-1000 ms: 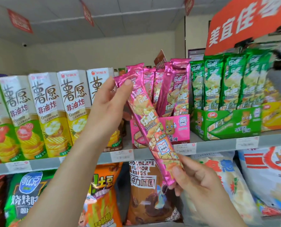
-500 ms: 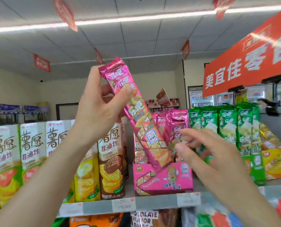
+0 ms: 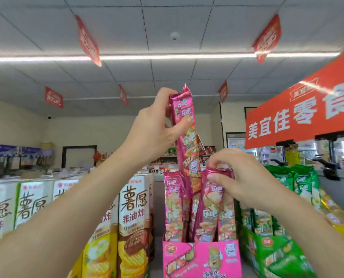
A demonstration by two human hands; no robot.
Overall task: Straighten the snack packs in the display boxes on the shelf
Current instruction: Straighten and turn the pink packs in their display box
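Pack [image 3: 187,125] upright in left grip [image 3: 157,133], above box [image 3: 201,259].

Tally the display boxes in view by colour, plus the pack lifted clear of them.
Pink display box: 1
Green display box: 1
Lifted pink snack pack, in the left hand: 1
Total: 3

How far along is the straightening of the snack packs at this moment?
Underway. The left hand holds one long pink foil snack pack upright above the pink cardboard display box; the right hand pinches the tops of the packs standing inside. Left: seating the raised pack. The green display box looks untouched.
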